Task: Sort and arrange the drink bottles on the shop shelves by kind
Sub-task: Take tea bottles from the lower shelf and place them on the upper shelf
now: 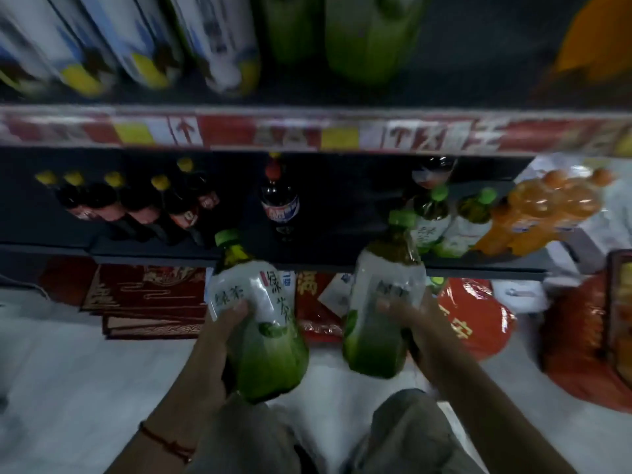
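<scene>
I hold two large green tea bottles in front of the lower shelf (307,263). My left hand (219,333) grips one green tea bottle (260,302) from its left side, cap tilted up toward the shelf. Around the second green tea bottle (383,302) my right hand (413,316) is closed, and its cap nears two matching green tea bottles (444,220) that stand on the shelf at the right. Both held bottles hang just outside the shelf edge.
Several dark yellow-capped bottles (136,203) line the shelf's left part, and a cola bottle (278,200) stands mid-shelf. Orange soda bottles (547,210) sit at the far right. The upper shelf (307,131) carries white-blue and green bottles. Red packages (147,299) lie on the floor below.
</scene>
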The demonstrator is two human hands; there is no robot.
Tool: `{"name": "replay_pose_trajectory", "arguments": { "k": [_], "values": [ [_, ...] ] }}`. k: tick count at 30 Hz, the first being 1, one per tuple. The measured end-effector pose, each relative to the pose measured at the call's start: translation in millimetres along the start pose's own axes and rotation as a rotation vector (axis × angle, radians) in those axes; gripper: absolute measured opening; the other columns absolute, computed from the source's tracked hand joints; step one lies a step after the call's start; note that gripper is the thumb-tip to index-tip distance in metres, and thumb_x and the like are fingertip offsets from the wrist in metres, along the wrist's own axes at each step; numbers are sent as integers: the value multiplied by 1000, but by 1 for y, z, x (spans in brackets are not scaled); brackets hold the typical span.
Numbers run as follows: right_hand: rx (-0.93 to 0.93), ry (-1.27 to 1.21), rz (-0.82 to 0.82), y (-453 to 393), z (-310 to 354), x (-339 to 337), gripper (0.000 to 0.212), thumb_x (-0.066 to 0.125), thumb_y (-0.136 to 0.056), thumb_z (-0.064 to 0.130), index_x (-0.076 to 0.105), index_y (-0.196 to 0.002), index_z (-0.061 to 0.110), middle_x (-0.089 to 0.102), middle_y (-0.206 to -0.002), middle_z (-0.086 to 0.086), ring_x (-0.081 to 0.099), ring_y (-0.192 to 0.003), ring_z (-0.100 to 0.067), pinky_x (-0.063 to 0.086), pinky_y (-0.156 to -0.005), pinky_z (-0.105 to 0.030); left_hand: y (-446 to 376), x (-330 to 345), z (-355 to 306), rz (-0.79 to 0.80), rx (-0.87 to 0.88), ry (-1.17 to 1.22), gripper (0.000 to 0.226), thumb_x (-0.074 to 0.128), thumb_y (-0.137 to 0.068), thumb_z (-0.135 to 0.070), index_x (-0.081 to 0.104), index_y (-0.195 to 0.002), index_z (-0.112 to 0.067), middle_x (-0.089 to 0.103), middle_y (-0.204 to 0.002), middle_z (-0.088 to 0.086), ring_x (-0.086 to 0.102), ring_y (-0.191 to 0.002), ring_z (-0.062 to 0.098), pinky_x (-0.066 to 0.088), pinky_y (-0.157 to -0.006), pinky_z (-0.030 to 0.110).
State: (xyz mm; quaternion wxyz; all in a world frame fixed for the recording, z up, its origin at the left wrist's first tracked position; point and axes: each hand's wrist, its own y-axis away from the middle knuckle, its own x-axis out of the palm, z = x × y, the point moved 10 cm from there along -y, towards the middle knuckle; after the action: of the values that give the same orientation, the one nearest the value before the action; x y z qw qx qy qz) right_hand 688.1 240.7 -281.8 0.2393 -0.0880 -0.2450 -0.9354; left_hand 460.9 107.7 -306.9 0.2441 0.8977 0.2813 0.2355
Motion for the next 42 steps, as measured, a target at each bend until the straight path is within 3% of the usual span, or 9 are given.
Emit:
{"name": "replay_pose_trajectory", "arguments": {
  "k": [8,16,22,26,29,34,37,40,42],
  "values": [
    [-2,124,-22,121,131,2,92,86,-45,35,48,-127,23,68,-112,-9,68,-101,-27,58,-79,-40,119,90,-128,91,170,-93,68,80,-72,-4,55,-133,-22,70,-116,15,70,-103,34,61,-77,45],
    [-269,167,-73,115,250,4,81,90,-58,18,49,-128,26,68,-114,-6,69,-102,-27,59,-78,-46,138,151,-229,139,418,-110,112,101,-30,-42,52,-130,-32,73,-112,-2,72,-100,22,61,-71,34],
    [-419,180,-176,55,320,12,91,90,-55,9,45,-134,18,66,-114,-6,69,-98,-18,58,-67,-29,94,207,-286,257,613,-143,99,91,-60,-9,38,-143,-21,59,-134,10,64,-117,24,60,-82,38],
    [-426,233,-217,-5,333,17,88,91,-58,14,45,-132,21,67,-118,-5,66,-107,-23,58,-82,-46,55,234,-309,303,743,-258,94,89,-66,-7,36,-143,-10,57,-137,14,58,-125,31,54,-94,58],
    [-408,202,-215,-37,328,18,98,92,-52,19,43,-136,21,65,-122,-8,64,-111,-29,56,-87,-52,37,248,-311,323,810,-351,90,87,-69,1,38,-142,-15,57,-137,-5,56,-127,16,53,-100,44],
    [-483,250,-199,-59,337,21,86,70,-76,-17,29,-145,12,55,-134,-17,59,-119,-28,56,-88,-43,7,261,-313,280,890,-443,97,88,-74,-16,29,-150,-20,49,-147,0,48,-136,18,44,-109,47],
    [-470,304,-282,-81,343,12,87,73,-82,3,20,-150,16,52,-140,-10,56,-124,-22,53,-94,-44,2,275,-315,167,1003,-588,106,84,-79,-32,15,-156,-9,34,-158,7,34,-146,16,37,-116,40],
    [-447,459,-410,-101,346,-3,102,74,-78,51,9,-154,31,48,-147,0,51,-130,-20,46,-101,-52,-14,289,-313,128,963,-626,113,84,-77,-32,7,-158,-12,29,-159,8,33,-146,17,37,-116,34],
    [-428,553,-466,-108,352,-8,102,70,-77,57,9,-154,31,51,-144,2,53,-127,-20,46,-100,-50,-28,299,-313,109,915,-630,113,84,-76,-33,7,-157,-15,29,-157,9,36,-144,19,38,-113,31]
  ]
}}
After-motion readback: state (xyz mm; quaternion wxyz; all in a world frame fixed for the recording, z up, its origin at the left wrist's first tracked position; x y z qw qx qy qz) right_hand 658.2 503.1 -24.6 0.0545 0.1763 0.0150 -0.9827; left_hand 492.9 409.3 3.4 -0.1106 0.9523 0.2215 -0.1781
